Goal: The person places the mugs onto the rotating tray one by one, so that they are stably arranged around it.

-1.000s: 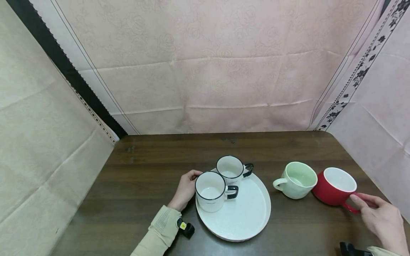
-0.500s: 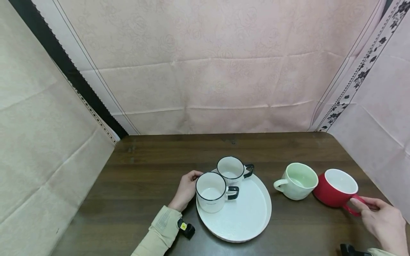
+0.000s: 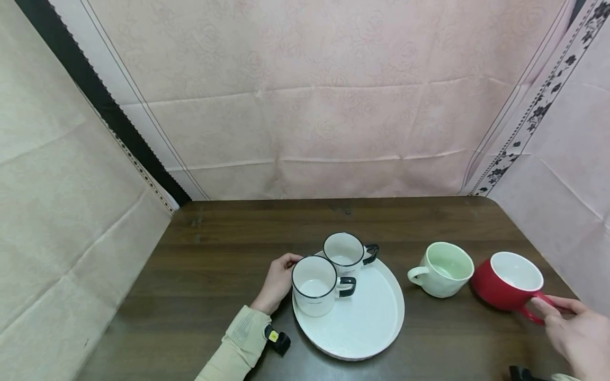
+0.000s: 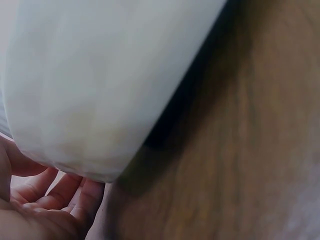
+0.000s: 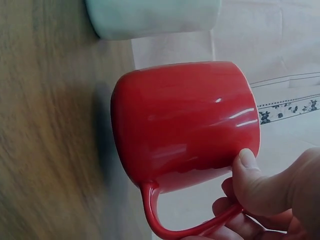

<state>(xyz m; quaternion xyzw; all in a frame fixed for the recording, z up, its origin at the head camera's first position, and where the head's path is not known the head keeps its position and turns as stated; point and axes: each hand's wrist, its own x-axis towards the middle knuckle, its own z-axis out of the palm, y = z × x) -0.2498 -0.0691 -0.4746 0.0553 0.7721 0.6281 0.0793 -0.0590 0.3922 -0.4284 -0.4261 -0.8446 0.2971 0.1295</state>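
Note:
My right hand (image 3: 579,328) pinches the handle of a red mug (image 5: 185,125) with a white inside, on the right in the head view. The thumb lies by the rim in the right wrist view. A pale green mug (image 3: 440,272) stands just left of it, handle to the left. My left hand (image 3: 276,280) holds the left edge of a round white tray (image 3: 367,323), fingers curled at its underside in the left wrist view; the front mug partly hides the fingertips. Two white mugs, a front mug (image 3: 312,299) and a rear mug (image 3: 342,248), black-rimmed with black handles, stand on the tray.
All stands on a dark brown wooden table (image 3: 214,296). Pale cloth (image 3: 305,106) hangs behind and at both sides, with a floral border (image 3: 534,116) at the right. A black wrist device (image 3: 278,341) sits on the left sleeve.
The right hand has drawn the red mug a little to the right, widening its distance from the green mug. The left hand, tray and white mugs have hardly moved.

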